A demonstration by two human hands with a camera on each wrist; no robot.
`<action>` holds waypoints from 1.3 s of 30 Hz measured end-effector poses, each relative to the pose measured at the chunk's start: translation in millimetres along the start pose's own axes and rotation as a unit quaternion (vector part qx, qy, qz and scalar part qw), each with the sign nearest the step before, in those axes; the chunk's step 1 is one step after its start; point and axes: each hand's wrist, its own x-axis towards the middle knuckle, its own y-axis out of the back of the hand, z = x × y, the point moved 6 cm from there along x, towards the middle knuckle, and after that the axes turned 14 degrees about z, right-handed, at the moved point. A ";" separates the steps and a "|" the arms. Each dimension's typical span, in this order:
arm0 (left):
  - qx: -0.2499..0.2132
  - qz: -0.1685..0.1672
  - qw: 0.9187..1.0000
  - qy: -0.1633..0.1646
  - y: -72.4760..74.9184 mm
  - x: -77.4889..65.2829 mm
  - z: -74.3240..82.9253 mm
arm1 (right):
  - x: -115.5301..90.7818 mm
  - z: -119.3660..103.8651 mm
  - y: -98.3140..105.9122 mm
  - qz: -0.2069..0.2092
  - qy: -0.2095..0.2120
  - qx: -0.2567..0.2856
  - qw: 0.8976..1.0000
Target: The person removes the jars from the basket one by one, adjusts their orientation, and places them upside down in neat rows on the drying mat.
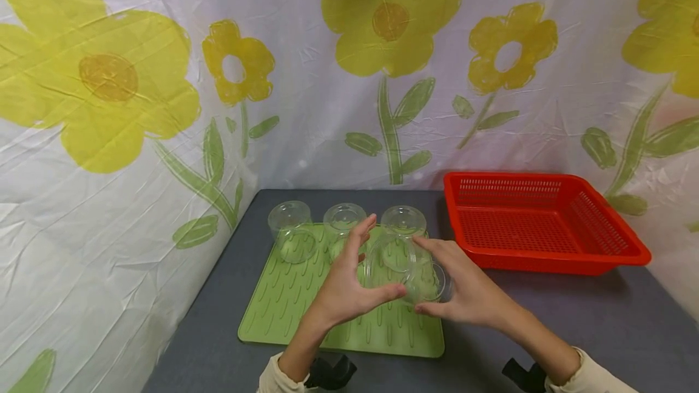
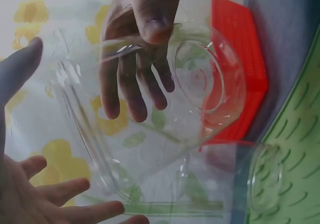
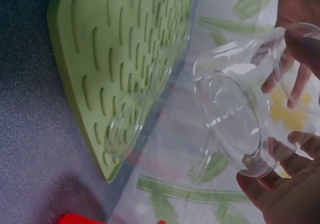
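My right hand holds a clear cup between thumb and fingers, tipped on its side above the green ridged mat. The cup's wide mouth faces left and its round base faces right. My left hand is on the mouth side, fingers spread and thumb pointing toward the rim. In the left wrist view the rim shows beside the spread left fingers. Three similar clear cups stand in a row along the mat's far edge, the middle one partly behind my left fingers.
A red perforated plastic basket sits at the back right of the dark grey table. Behind the table hangs a white curtain with yellow flowers; it also runs along the left side.
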 end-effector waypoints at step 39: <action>-0.145 0.022 0.989 -0.031 15.1 -3.3 -7.6 | -4.1 12.8 16.7 0.004 -0.125 0.209 0.970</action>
